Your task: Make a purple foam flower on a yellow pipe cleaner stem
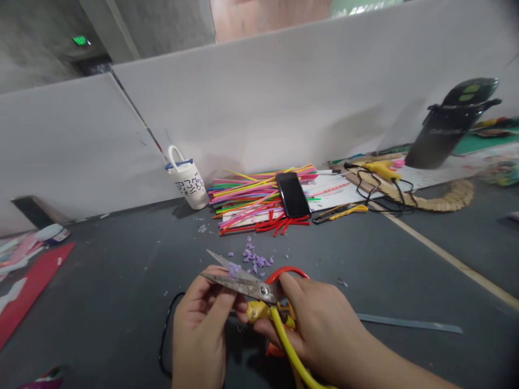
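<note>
Scissors [251, 286] sit gripped in the right hand [314, 316].

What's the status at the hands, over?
Right hand on scissors, blades parted. Left hand pinching small purple piece at the blades. Purple bits scattered just beyond; yellow-handled tool crowding below the scissors.

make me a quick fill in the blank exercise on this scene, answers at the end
The right hand holds a pair of ____ with its blades apart.
The small scraps scattered on the table are ____ in color.
A ____ with a dark screen lies on the colorful strips.
The white cup stands to the ____ of those strips.

Missing words: scissors; purple; phone; left
</note>
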Demonstrator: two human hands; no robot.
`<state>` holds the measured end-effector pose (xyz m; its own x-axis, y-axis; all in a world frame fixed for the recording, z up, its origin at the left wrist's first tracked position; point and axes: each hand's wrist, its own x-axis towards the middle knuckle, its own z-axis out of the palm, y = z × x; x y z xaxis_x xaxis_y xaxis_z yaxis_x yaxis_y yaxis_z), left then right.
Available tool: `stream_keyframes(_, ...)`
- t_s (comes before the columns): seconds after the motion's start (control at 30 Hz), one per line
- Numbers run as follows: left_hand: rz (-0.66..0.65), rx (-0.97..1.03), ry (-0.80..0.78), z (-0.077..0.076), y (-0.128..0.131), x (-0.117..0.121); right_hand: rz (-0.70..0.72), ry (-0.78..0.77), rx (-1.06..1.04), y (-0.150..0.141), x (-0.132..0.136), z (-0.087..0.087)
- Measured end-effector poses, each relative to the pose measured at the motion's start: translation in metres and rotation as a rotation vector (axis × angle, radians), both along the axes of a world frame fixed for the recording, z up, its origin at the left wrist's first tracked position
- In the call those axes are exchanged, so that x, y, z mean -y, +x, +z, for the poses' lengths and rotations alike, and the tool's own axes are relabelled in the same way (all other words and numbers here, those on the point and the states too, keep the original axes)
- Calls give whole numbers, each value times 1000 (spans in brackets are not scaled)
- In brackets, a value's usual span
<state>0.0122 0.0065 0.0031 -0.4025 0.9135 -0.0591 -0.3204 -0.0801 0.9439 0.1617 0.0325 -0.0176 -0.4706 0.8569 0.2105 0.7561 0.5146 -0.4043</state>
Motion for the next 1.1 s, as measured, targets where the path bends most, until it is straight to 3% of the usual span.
stream_keyframes(0.6,-14,40,-17,1,-1,0,-5,37,16,-1,1,-3)
stream_keyframes(0.83,-49,-97,-1,-3,-8,-2,-11,33,68,-1,0,-2)
stream_keyframes(1.1,-32,-226,65,-4,-14,-3,-47,-166,125,7,-11,15)
